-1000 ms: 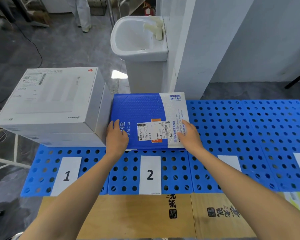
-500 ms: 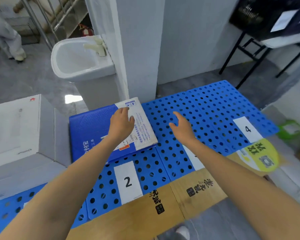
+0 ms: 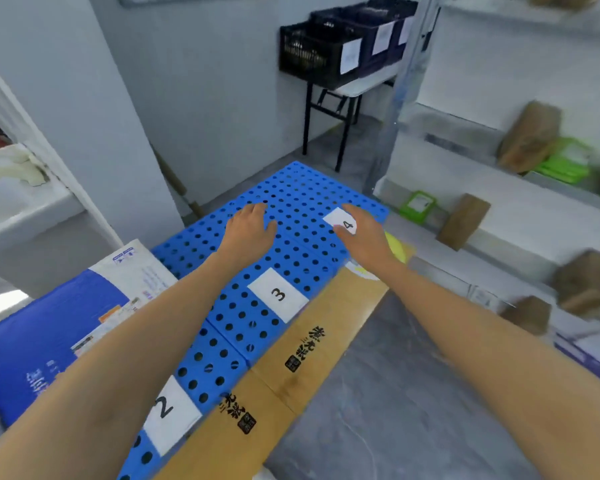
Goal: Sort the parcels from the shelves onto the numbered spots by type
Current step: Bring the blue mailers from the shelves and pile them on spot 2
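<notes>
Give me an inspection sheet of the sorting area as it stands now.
Surface: blue perforated mat with label 2, label 3 and label 4; cardboard strip along its near edge.
Job's things: blue mailer lies on the mat by label 2; brown parcels and green boxes on the shelves, blurred.
Clutter: nothing seen.
Hands: left hand and right hand open, holding nothing, over the mat.
Cables: nothing seen.
Surroundings: black crates on a table; grey floor.

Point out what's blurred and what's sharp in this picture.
Head view: motion blur smears the shelves and brown parcels at right and the black crates behind; the 3 label, left hand and right hand look fairly sharp.
</notes>
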